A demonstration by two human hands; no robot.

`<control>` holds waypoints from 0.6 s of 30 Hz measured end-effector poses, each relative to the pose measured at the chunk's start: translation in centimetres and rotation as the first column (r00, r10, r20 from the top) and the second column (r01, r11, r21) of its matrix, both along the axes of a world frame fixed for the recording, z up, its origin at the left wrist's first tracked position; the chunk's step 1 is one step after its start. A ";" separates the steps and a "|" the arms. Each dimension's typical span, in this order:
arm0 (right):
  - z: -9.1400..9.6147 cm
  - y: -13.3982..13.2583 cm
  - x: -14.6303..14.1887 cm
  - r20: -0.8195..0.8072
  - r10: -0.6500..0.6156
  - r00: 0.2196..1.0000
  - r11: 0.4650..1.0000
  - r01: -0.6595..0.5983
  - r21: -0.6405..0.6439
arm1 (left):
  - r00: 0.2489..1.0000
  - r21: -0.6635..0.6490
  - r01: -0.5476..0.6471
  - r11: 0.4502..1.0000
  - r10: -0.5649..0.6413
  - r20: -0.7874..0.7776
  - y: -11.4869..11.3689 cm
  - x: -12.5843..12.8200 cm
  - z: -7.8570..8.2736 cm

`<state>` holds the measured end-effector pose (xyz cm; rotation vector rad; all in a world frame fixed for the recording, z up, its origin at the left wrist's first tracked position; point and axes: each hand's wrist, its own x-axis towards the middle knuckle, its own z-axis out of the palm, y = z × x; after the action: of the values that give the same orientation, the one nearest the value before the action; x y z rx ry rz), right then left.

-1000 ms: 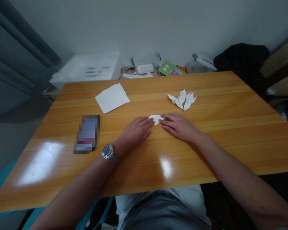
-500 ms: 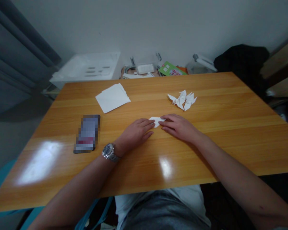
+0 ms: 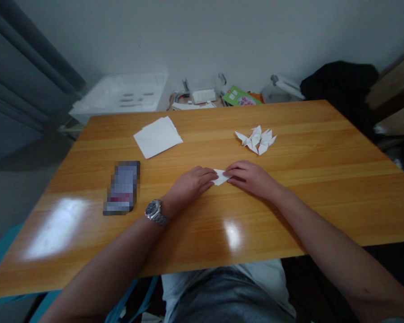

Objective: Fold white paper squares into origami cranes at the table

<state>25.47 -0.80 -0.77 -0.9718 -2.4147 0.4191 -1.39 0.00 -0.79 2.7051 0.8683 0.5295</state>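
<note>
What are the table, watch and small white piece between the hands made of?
Table: probably wood or laminate, glossy: streaky grain, bright reflections.
Watch: likely metal, shiny: silvery linked band.
Small white piece: apparently paper, matte: thin, straight edges.

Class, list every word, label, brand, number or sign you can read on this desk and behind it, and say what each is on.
No text can be read.
Phone: screen pixelated, unreadable.
Watch: dial too small to read.
Green booklet: cover marks too blurred to read.
Folded paper: no writing visible.
</note>
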 end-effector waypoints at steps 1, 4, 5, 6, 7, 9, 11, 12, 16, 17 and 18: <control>0.0 0.0 0.0 -0.001 0.001 1.000 1.000 -0.001 -0.002 | 1.000 -0.007 -0.002 1.000 0.002 0.002 0.0 0.0 0.0; -0.1 0.0 0.0 -0.005 0.003 1.000 1.000 -0.003 0.003 | 1.000 -0.007 0.001 1.000 -0.001 -0.001 0.1 0.1 0.2; -0.2 0.0 0.0 -0.001 0.003 1.000 1.000 -0.003 0.010 | 1.000 -0.006 0.000 1.000 0.000 -0.005 0.0 0.2 0.2; -0.2 0.1 0.0 0.008 0.003 1.000 1.000 -0.003 0.018 | 1.000 -0.002 0.000 1.000 0.000 -0.010 0.0 0.2 0.3; -0.2 0.1 0.0 0.022 0.002 1.000 0.999 -0.003 0.032 | 1.000 0.002 0.004 1.000 -0.004 -0.015 0.1 0.2 0.3; -0.2 0.2 0.1 0.066 0.003 0.998 0.998 -0.007 0.063 | 1.000 0.012 0.020 1.000 -0.020 -0.024 0.1 0.1 0.4; -0.2 0.2 0.1 0.105 0.008 0.994 0.994 -0.020 0.106 | 0.999 0.015 0.043 0.999 -0.043 -0.021 0.2 0.0 0.3; -0.2 0.2 0.2 0.120 0.014 0.993 0.992 -0.030 0.125 | 0.999 0.013 0.050 0.999 -0.050 -0.013 0.2 0.0 0.3; -0.4 0.3 0.3 0.135 0.034 0.990 0.981 -0.059 0.187 | 0.998 0.003 0.059 0.998 -0.059 0.027 0.3 -0.1 0.1; -0.5 0.3 0.4 0.128 0.037 0.991 0.978 -0.062 0.200 | 0.998 0.003 0.059 0.998 -0.059 0.036 0.4 -0.1 0.0; -0.5 0.3 0.4 0.119 0.041 0.992 0.976 -0.065 0.209 | 0.997 0.004 0.058 0.998 -0.058 0.042 0.4 -0.1 -0.1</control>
<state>25.84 -0.45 -1.30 -0.8589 -2.5297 0.1217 -1.49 0.36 -0.87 2.7021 0.7767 0.5741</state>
